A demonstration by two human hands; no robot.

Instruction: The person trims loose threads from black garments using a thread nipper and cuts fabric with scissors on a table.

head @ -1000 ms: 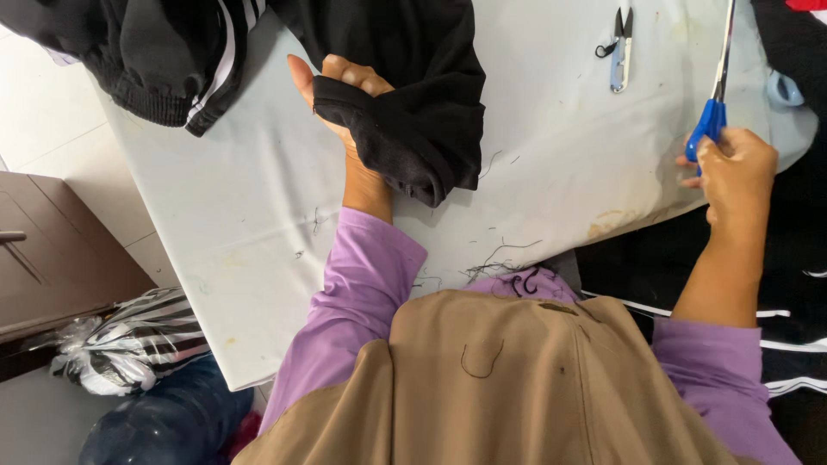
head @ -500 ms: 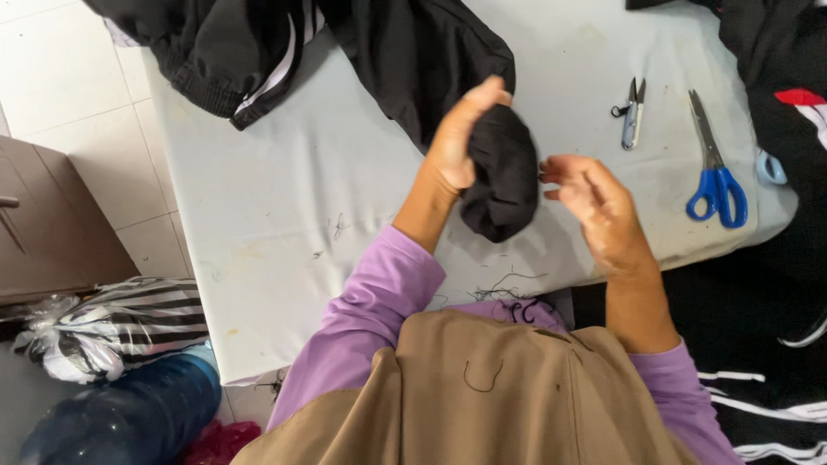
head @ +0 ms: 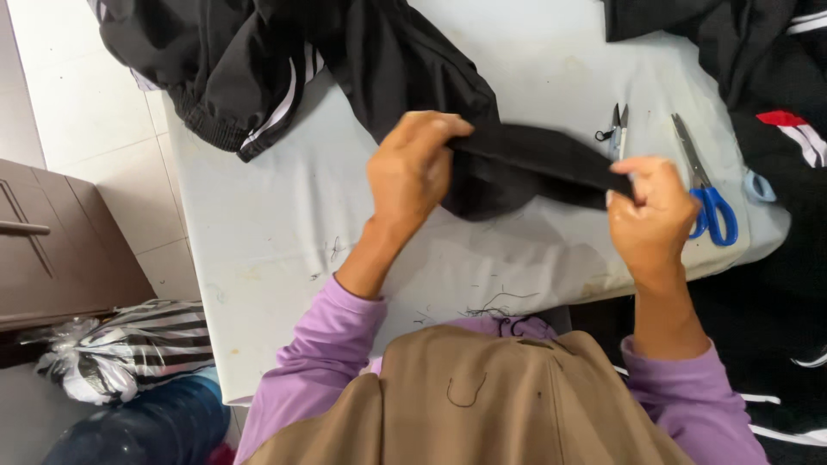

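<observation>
Overhead, the left hand and right hand are each closed on an end of a black garment, holding a strip of it taut above the worktop. Blue scissors lie just right of the right hand, small snips beside them.

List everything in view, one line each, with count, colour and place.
black fabric garment with white stripes: one, black, across table top, one end stretched between both hands
white work table: one, white, centre
blue-handled scissors: one, blue and steel, table right
small black thread snips: one, left of the scissors
black garment with red patch: one, right edge
striped plastic bag: one, black-white, floor left
brown cabinet: one, left
left hand: gripping fabric
right hand: pinching fabric
</observation>
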